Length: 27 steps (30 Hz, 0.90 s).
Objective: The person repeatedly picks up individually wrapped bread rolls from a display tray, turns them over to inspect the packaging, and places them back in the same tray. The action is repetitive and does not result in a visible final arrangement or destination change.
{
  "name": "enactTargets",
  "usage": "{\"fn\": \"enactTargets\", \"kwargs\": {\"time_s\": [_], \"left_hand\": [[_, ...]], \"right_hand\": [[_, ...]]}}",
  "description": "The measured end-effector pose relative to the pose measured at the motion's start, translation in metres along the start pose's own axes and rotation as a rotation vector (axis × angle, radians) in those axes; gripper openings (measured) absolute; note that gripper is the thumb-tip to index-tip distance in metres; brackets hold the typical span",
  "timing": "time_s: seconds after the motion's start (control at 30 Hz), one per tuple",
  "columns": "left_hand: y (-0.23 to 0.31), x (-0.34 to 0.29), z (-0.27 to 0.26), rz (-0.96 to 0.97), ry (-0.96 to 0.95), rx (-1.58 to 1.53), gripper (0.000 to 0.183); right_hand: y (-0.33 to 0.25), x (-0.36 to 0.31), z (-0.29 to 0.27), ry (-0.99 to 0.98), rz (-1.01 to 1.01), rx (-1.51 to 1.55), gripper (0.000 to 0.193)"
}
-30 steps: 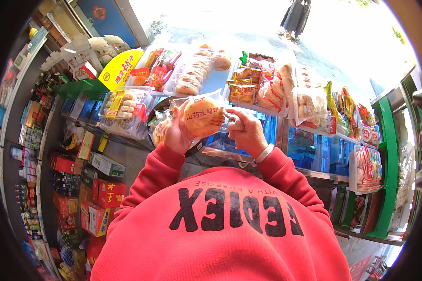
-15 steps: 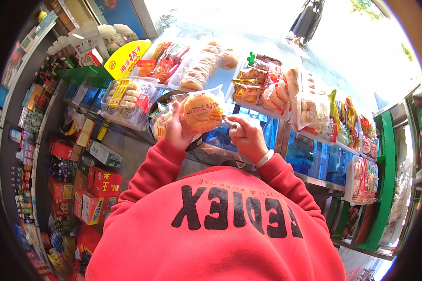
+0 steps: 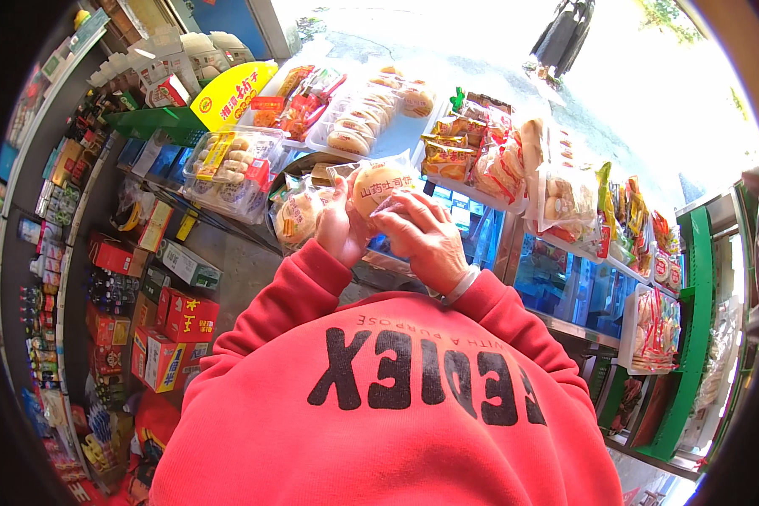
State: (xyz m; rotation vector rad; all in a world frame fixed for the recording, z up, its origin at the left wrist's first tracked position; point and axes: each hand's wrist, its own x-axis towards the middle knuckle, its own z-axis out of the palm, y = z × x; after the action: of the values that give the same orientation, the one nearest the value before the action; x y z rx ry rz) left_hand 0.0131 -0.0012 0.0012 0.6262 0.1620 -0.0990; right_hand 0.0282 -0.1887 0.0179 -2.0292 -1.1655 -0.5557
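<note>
A round, flat, golden cake in a clear printed wrapper (image 3: 377,189) is between my two hands, in front of my chest. My left hand (image 3: 343,228) grips its left side, fingers behind and thumb on the near side. The fingers of my right hand (image 3: 430,239) are bent over its lower right part and press on the wrapper, covering some of the cake. A pale band circles my right wrist. Just left of my left hand, similar wrapped round cakes (image 3: 298,214) lie in a dark round container (image 3: 271,207).
Clear trays of round pastries (image 3: 356,126), bagged snacks (image 3: 472,152) and more buns (image 3: 562,198) line the glass counter (image 3: 565,274). A clear box of buns (image 3: 232,164) stands at left beside a yellow sign (image 3: 232,94). Stacked cartons (image 3: 185,316) and shelves fill the left.
My right hand has moved from beside the wrapped cake onto its lower right part, its fist loosened into bent fingers. The cake has shifted slightly right and tilted.
</note>
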Motion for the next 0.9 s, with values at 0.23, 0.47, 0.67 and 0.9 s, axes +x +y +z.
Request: {"fn": "enactTargets", "kwargs": {"time_s": [0.23,0.47,0.67,0.9], "left_hand": [[0.005,-0.002,-0.001,-0.004,-0.031,-0.035,0.062],[0.016,-0.009,0.019,0.015,0.078,-0.027,0.061],[0.024,-0.014,0.019,0.063,0.156,0.006,0.058],[0.015,-0.014,0.011,0.070,0.047,0.095,0.058]], "right_hand": [[0.007,-0.007,-0.003,-0.047,-0.028,-0.046,0.055],[0.020,-0.025,0.000,-0.034,0.019,-0.058,0.046],[0.034,-0.041,-0.002,-0.102,0.108,-0.034,0.038],[0.074,-0.075,0.001,-0.449,0.285,-0.148,0.043]]}}
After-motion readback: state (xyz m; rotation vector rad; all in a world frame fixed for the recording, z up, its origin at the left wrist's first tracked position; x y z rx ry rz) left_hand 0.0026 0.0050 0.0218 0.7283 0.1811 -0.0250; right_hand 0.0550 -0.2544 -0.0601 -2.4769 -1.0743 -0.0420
